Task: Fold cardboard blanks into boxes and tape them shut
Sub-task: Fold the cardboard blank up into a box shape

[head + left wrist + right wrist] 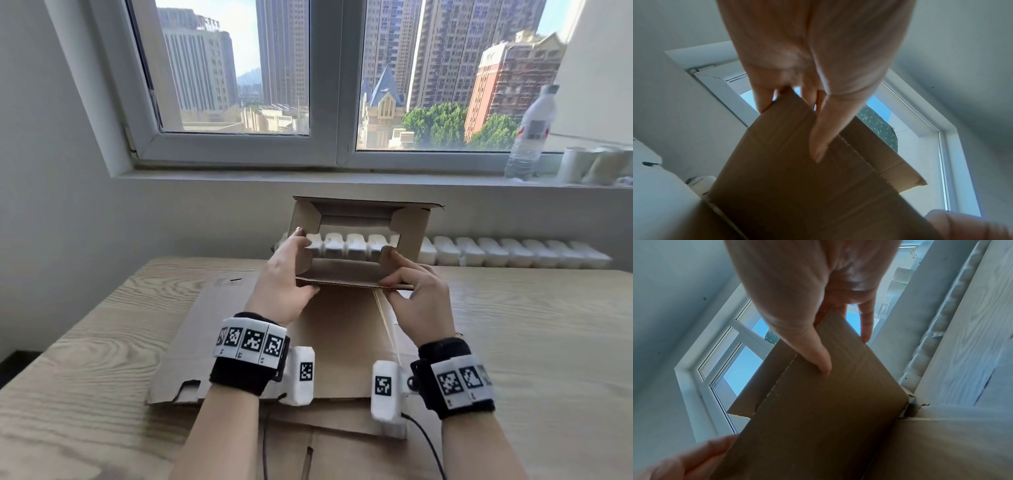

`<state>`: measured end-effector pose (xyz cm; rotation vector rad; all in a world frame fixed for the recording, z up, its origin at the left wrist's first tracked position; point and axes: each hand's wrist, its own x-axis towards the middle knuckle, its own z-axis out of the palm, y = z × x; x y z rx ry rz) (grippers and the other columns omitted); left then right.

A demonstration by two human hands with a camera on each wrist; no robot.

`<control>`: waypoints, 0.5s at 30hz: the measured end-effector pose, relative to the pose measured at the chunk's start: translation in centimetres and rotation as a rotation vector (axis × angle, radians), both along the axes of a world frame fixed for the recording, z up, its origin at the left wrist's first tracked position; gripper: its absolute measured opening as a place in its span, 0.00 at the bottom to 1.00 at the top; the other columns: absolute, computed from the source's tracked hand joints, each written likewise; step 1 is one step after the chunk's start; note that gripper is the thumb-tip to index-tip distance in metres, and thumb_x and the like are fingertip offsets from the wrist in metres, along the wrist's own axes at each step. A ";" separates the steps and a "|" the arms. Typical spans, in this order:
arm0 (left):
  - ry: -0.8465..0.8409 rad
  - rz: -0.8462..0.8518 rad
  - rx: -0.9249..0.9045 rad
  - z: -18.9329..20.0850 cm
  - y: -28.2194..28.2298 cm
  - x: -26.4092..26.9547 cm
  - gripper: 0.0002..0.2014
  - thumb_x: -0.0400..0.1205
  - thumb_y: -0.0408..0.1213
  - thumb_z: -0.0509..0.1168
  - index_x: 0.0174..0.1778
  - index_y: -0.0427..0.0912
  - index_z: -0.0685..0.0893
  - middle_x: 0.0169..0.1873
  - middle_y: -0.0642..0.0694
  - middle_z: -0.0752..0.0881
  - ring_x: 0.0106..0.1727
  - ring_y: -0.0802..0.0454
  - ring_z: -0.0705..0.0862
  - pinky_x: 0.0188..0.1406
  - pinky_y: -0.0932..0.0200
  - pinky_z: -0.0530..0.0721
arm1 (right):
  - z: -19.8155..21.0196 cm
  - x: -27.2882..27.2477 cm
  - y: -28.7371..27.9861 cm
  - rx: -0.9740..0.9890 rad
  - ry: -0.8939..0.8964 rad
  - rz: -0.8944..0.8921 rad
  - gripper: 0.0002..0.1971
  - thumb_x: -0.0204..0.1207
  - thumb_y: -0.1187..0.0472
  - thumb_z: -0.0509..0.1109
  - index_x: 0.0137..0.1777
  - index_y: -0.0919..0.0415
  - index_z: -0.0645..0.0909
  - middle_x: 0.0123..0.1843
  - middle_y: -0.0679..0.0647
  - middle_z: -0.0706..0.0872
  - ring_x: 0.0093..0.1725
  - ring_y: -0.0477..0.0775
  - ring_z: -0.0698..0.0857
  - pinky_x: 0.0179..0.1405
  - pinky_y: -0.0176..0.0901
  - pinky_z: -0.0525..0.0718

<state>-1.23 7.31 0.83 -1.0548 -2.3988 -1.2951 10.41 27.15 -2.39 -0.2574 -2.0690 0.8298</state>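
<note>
A brown cardboard box [407, 229], opened into a tube with its end flaps spread, is held above the table in the head view. My left hand [291, 270] grips its left flap, thumb under the near bottom edge and fingers over the top. My right hand [416, 291] pinches the right side of the near edge. In the left wrist view my left hand [797, 104] straddles the box [797, 186] corner, thumb on one face and fingers behind it. In the right wrist view my right hand [838, 344] clasps the box [818, 418] the same way.
Flat cardboard blanks [239, 342] lie on the wooden table [85, 377] under my wrists. A white radiator [513, 253] runs behind the table. On the windowsill [308, 174] at the right stand a plastic bottle [531, 133] and pale rolls [596, 164].
</note>
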 end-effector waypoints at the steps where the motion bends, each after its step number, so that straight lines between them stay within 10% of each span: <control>1: 0.009 0.046 0.023 -0.1 -0.1 -0.2 0.31 0.69 0.27 0.79 0.67 0.44 0.78 0.78 0.51 0.73 0.77 0.53 0.73 0.76 0.64 0.67 | 0.1 0.0 0.1 -0.007 -0.019 0.014 0.24 0.65 0.79 0.75 0.33 0.42 0.85 0.63 0.41 0.86 0.64 0.49 0.80 0.62 0.32 0.78; 4: 0.028 0.095 0.011 -0.2 -0.4 -0.5 0.21 0.66 0.26 0.81 0.53 0.44 0.86 0.75 0.50 0.78 0.74 0.52 0.77 0.69 0.69 0.70 | 0.4 0.2 0.4 -0.038 -0.101 0.076 0.23 0.67 0.79 0.74 0.33 0.43 0.85 0.63 0.44 0.85 0.66 0.47 0.78 0.55 0.16 0.71; 9: 0.011 0.099 0.014 -0.2 -0.8 -0.3 0.12 0.68 0.34 0.82 0.33 0.55 0.86 0.73 0.59 0.78 0.70 0.59 0.80 0.65 0.65 0.72 | 0.7 0.6 1.0 -0.054 -0.157 0.103 0.22 0.70 0.76 0.75 0.35 0.43 0.84 0.57 0.44 0.85 0.67 0.50 0.81 0.57 0.20 0.71; 15: -0.061 0.009 0.202 0.3 -0.7 -0.3 0.11 0.70 0.33 0.81 0.33 0.50 0.86 0.72 0.51 0.80 0.78 0.58 0.72 0.70 0.75 0.65 | 1.8 1.7 1.4 -0.063 -0.022 0.082 0.10 0.67 0.63 0.84 0.42 0.48 0.88 0.65 0.41 0.84 0.69 0.40 0.81 0.66 0.32 0.74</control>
